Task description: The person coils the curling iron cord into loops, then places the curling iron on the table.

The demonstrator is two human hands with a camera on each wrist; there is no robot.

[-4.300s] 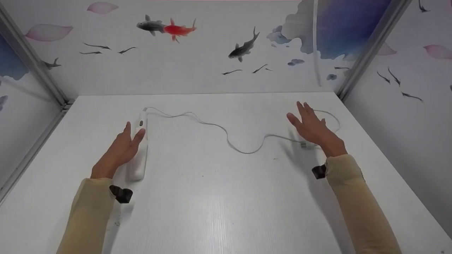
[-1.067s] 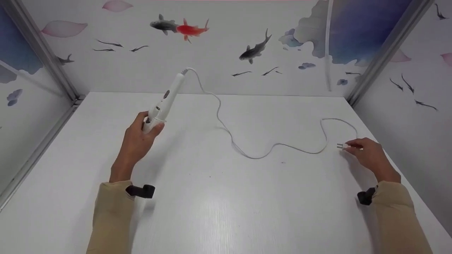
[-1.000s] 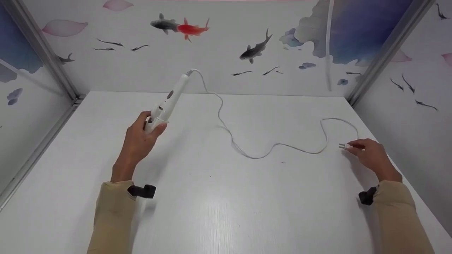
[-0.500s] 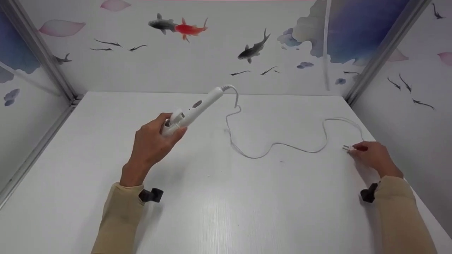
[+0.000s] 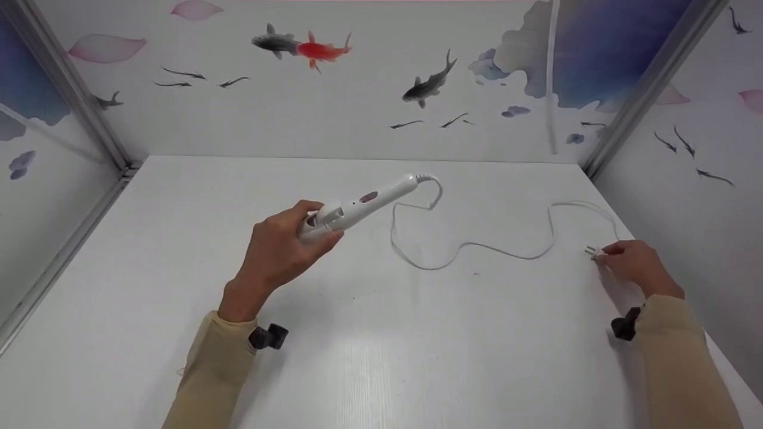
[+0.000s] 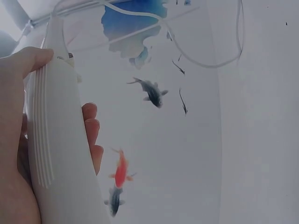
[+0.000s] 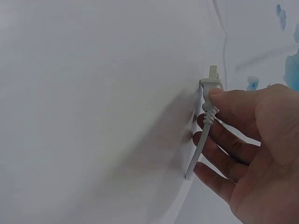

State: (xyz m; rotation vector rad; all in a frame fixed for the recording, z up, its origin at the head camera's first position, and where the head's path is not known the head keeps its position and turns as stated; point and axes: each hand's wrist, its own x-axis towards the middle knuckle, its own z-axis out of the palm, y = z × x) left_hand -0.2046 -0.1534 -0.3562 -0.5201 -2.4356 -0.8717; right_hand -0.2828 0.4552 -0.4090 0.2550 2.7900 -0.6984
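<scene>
My left hand (image 5: 277, 253) holds a white hair iron (image 5: 384, 196) above the middle-left of the table, thumb on the near side. Its cord end points right and slightly away, with an oval button on the handle. In the left wrist view the hair iron (image 6: 63, 121) shows a ridged side, with my fingertips wrapped round behind it. Near the table's right edge, my right hand (image 5: 641, 268) pinches a white two-pin plug (image 5: 596, 253). The right wrist view shows the plug (image 7: 212, 93) between thumb and fingers, pins pointing away. The white cord (image 5: 527, 258) joins both things.
The cord lies in loose curves over the white table (image 5: 381, 357). Printed panels with fish, such as the back wall (image 5: 357, 125), stand behind and at both sides. Metal posts (image 5: 650, 89) mark the corners. Both sleeves carry a small black wrist camera (image 5: 625, 325).
Both hands were open earlier, then took up the hair iron and plug. Lately the left hand has moved right and turned the hair iron's cord end rightward and down; the right hand shifted slightly right.
</scene>
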